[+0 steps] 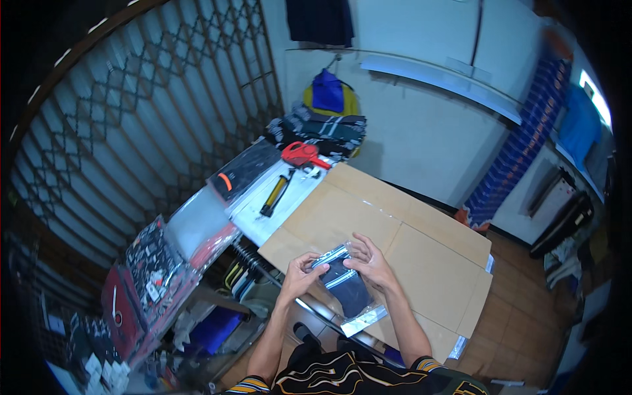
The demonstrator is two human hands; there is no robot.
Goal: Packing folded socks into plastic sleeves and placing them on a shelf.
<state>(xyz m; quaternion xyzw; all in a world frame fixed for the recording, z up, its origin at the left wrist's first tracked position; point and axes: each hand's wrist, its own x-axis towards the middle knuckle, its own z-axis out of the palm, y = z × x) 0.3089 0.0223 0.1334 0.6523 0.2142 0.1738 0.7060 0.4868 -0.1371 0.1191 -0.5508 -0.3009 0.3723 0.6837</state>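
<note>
Both my hands hold a clear plastic bag (370,302) over the near edge of a flattened cardboard sheet (434,266). Inside the bag is a dark, folded knit or cloth item (348,295) with pale stripes near its upper end. My left hand (302,272) pinches the bag's upper left side, thumb on top. My right hand (369,264) grips the upper right side, its thumb on the front and its index finger raised. A white strip (364,322) shows at the bag's lower end.
Beyond the cardboard, a yellow-and-black tool (275,195) and a red hand tool (302,154) lie on a white surface (252,212). Folded dark garments (321,126) are stacked behind. Bagged goods (155,266) stand left, near a folding metal gate (148,108). A blue patterned roll (518,143) leans right.
</note>
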